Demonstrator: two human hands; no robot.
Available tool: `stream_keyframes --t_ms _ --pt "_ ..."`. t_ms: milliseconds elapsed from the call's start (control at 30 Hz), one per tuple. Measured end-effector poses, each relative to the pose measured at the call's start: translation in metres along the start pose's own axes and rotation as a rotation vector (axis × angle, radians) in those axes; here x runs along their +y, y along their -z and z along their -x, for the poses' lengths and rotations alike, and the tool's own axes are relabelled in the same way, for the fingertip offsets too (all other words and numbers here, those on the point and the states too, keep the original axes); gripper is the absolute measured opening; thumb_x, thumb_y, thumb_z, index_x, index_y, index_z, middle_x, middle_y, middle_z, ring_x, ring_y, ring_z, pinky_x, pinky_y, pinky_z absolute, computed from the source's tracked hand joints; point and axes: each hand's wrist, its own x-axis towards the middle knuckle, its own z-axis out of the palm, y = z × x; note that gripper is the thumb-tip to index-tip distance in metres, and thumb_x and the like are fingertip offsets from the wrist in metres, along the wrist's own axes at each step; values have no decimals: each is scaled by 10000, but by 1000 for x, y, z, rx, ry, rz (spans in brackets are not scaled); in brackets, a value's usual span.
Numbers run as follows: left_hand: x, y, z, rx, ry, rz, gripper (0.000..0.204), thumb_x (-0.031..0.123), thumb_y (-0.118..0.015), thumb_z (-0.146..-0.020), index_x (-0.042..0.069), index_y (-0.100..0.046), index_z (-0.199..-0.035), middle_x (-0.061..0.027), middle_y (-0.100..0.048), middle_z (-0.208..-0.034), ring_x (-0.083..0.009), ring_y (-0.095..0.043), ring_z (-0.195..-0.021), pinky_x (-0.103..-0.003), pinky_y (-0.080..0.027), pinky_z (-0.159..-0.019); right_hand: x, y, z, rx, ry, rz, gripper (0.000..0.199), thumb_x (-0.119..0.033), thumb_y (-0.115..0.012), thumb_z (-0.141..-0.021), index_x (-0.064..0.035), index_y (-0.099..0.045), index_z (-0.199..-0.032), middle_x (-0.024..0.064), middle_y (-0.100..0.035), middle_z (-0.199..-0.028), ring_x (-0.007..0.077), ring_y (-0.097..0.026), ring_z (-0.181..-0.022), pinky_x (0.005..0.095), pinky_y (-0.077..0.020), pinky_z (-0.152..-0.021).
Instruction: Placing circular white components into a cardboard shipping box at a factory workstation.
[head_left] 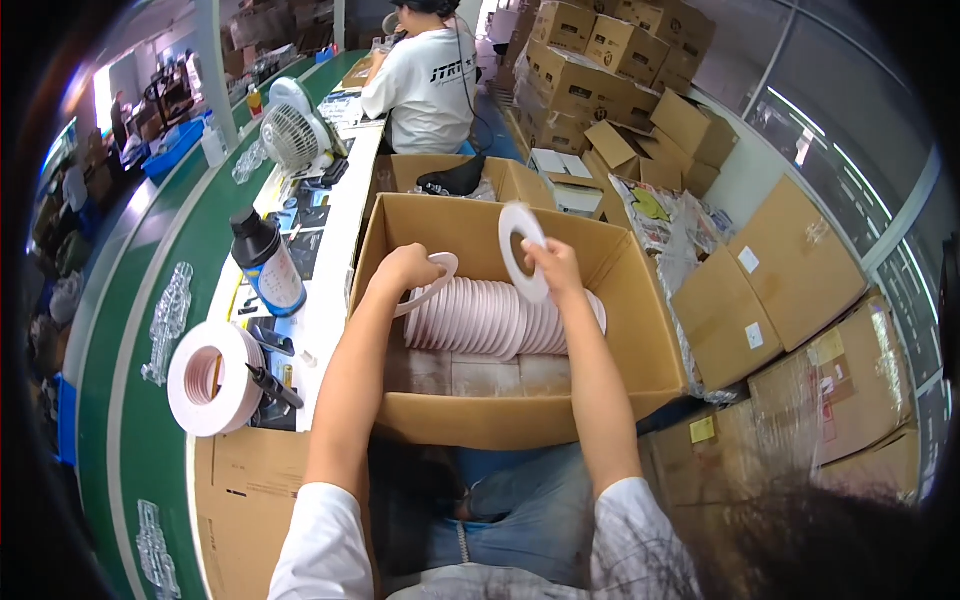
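Note:
An open cardboard box (480,418) stands in front of me, with a long row of flat whitish rings (470,320) packed on edge inside it. My left hand (408,268) is closed on the edge of one white ring (447,268) at the row's left end. Higher up, over the right part of the row, my right hand (556,270) grips another white ring (510,232), tilted and slightly blurred. Its fingers and thumb pinch the ring's right side. More rings lie stacked (186,388) on the bench at my left.
The white bench (335,235) along the left holds a black bottle (262,262), a black pen-like tool (275,386) and a fan (290,137). Beyond it runs a green conveyor belt (215,265) with clear plastic pieces. A person (430,90) sits ahead. Cartons (765,280) line the right.

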Motion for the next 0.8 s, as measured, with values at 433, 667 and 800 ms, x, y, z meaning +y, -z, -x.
stream_keyframes --t_ms 433,667,800 --pt "-2 -6 -3 54 -58 -57 482 357 -685 -712 -21 -696 -1011 -249 -664 -1014 -339 -661 -956 -391 -514 -847 5 5 5 -42 -44 84 276 -190 -721 -778 14 -660 -953 55 -643 -764 118 -584 -682 250 -453 -646" --pt "-7 -9 -3 64 -101 59 426 356 -687 -739 -52 -707 -859 -207 -688 -788 -300 -684 -707 -364 -534 -714 -4 -5 12 79 197 -101 309 -139 -716 -803 30 -644 -1051 60 -660 -917 130 -618 -815 264 -485 -735" --pt "-4 -7 -6 -34 -106 160 399 327 -687 -757 -68 -697 -806 -198 -683 -748 -257 -677 -652 -343 -533 -678 -9 -13 12 90 204 -120 264 -147 -726 -792 8 -651 -993 49 -655 -861 111 -604 -756 264 -490 -685"
